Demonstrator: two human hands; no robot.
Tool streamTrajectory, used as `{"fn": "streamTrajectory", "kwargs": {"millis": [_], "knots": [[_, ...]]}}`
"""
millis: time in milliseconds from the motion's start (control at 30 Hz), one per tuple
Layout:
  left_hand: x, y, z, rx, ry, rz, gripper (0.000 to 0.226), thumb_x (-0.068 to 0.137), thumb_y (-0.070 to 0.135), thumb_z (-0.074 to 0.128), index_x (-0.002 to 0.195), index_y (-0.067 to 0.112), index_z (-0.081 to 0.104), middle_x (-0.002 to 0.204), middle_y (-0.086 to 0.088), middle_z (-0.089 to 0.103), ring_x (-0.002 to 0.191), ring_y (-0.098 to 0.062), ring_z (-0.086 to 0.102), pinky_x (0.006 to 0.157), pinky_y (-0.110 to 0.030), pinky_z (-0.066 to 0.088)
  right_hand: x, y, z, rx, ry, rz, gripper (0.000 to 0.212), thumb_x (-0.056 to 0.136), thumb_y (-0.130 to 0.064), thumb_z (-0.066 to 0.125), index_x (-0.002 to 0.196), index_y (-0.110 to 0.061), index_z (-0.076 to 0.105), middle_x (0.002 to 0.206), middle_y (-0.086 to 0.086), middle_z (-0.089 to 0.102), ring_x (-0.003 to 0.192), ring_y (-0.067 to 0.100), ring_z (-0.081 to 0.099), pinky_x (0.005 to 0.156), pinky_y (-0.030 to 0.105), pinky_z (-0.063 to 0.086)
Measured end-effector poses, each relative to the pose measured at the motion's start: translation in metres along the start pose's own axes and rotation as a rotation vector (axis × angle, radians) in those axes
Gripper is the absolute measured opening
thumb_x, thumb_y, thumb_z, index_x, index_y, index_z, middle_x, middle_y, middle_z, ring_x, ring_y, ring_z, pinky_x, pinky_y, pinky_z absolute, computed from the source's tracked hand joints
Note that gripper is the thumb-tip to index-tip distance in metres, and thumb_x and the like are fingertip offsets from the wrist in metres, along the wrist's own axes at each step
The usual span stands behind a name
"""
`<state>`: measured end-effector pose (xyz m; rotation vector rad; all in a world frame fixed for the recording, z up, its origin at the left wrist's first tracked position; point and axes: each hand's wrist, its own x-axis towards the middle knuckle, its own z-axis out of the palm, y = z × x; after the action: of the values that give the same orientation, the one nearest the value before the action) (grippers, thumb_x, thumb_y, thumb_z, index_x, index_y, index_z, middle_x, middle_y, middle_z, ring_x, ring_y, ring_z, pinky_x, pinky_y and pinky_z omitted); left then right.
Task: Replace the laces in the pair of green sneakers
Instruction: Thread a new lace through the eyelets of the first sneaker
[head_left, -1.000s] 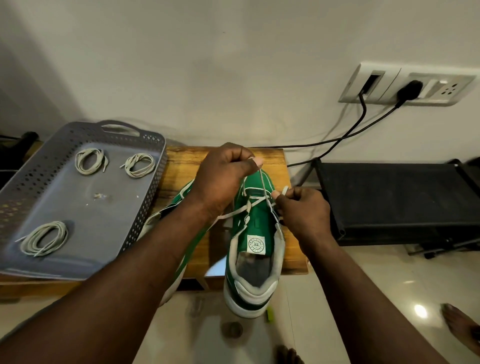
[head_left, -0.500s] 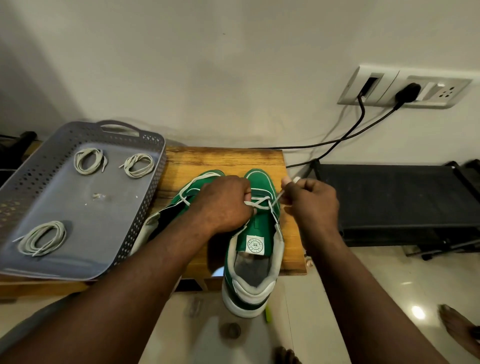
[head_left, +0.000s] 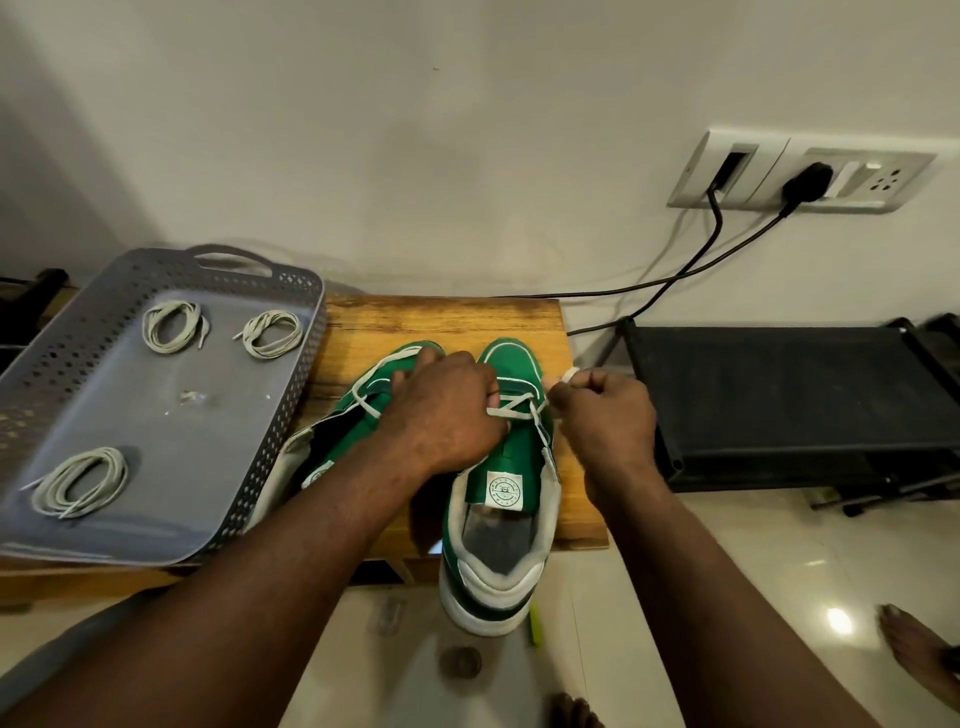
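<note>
2 green sneakers sit on the wooden table (head_left: 441, 322), toes toward the far wall. The right sneaker (head_left: 511, 462) has its heel hanging off the near edge, and the left sneaker (head_left: 366, 397) lies tilted just beside it. Left hand (head_left: 447, 410) is curled down over the white lace (head_left: 514, 413) at the right sneaker's eyelets, gripping it. Right hand (head_left: 605, 410) is balled up just right of that shoe, pinching the lace end. Gray tray (head_left: 306, 332) on the left holds 3 coiled laces (head_left: 80, 480).

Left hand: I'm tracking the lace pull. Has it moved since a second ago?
Yes. The left hand drew back toward the person, away from the far edge of the table.
</note>
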<state>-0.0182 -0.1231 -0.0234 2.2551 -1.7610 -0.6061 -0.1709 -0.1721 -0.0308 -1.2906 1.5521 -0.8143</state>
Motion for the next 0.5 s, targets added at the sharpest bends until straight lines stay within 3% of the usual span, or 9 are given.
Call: {"fn": "streamTrajectory", "kwargs": {"millis": [67,133,167,300,400,500], "knots": [[0.000,-0.001,0.000,0.005,-0.018,-0.003,0.017,0.091,0.046,0.073,0.098,0.035,0.062,0.111,0.010,0.053,0.126,-0.022,0.038,0.094,-0.047,0.031,0.003,-0.009,-0.011,0.203,0.097,-0.026,0.020,0.095,-0.017,0.074,0.076,-0.011,0.068,0.080,0.011,0.072,0.074,0.019,0.066,0.073,0.040,0.059],[0.000,-0.001,-0.001,0.001,-0.024,-0.005,0.021,0.089,0.047,0.075,0.101,0.037,0.061,0.111,0.011,0.051,0.126,-0.021,0.035,0.091,-0.046,0.029,0.005,-0.011,-0.020,0.249,0.178,-0.075,0.020,0.097,-0.021,0.072,0.081,-0.010,0.069,0.085,0.013,0.071,0.075,0.020,0.064,0.071,0.039,0.057],[0.000,0.000,-0.001,-0.005,-0.016,0.000,0.021,0.088,0.047,0.075,0.100,0.038,0.061,0.111,0.012,0.052,0.125,-0.021,0.035,0.090,-0.045,0.028,0.005,-0.009,-0.021,0.249,0.174,-0.055,0.020,0.098,-0.023,0.072,0.084,-0.008,0.070,0.086,0.014,0.071,0.076,0.019,0.064,0.070,0.038,0.056],[-0.001,0.003,0.001,-0.028,0.010,0.008,0.021,0.087,0.041,0.076,0.102,0.039,0.061,0.112,0.013,0.054,0.125,-0.021,0.035,0.088,-0.043,0.028,-0.003,0.008,-0.004,0.146,-0.126,0.147,0.017,0.093,-0.030,0.078,0.086,-0.015,0.071,0.079,0.002,0.071,0.072,0.017,0.066,0.061,0.034,0.052],[-0.001,0.002,0.001,-0.031,0.008,0.005,0.027,0.087,0.039,0.075,0.109,0.041,0.061,0.117,0.013,0.055,0.127,-0.020,0.034,0.088,-0.042,0.030,-0.005,0.011,0.008,-0.019,-0.071,0.048,0.020,0.090,-0.028,0.080,0.075,-0.017,0.073,0.076,0.000,0.075,0.077,0.020,0.073,0.071,0.043,0.063],[-0.001,0.000,0.001,-0.016,0.008,0.004,0.032,0.087,0.038,0.075,0.115,0.041,0.061,0.122,0.013,0.056,0.129,-0.021,0.034,0.092,-0.043,0.032,-0.005,0.001,0.006,0.098,0.019,0.024,0.023,0.091,-0.013,0.077,0.070,-0.017,0.071,0.074,0.002,0.073,0.072,0.014,0.068,0.067,0.034,0.056]]}}
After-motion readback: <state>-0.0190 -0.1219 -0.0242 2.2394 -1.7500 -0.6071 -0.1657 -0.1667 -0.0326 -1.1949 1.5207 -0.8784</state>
